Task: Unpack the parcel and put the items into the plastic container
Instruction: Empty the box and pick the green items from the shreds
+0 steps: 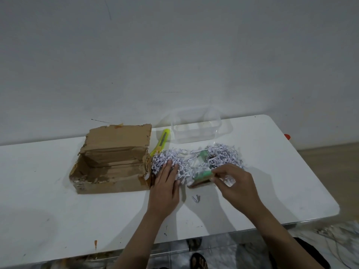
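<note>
An opened cardboard parcel [110,164] lies on the white table [58,210], its flaps up and its inside bare. To its right spreads a heap of shredded white paper [221,154]. My left hand [166,183] rests flat on the heap's left part, fingers straight. My right hand [233,183] pinches a green item wrapped in clear plastic [202,176] at the heap's front edge. A second green item [204,153] shows in the shreds behind it. The clear plastic container [196,131] stands empty at the table's far edge.
A yellow utility knife [161,142] lies between the parcel and the container. A stray paper shred [195,198] sits in front of the heap. The table's right edge curves close to the heap; a red thing [287,136] peeks past it.
</note>
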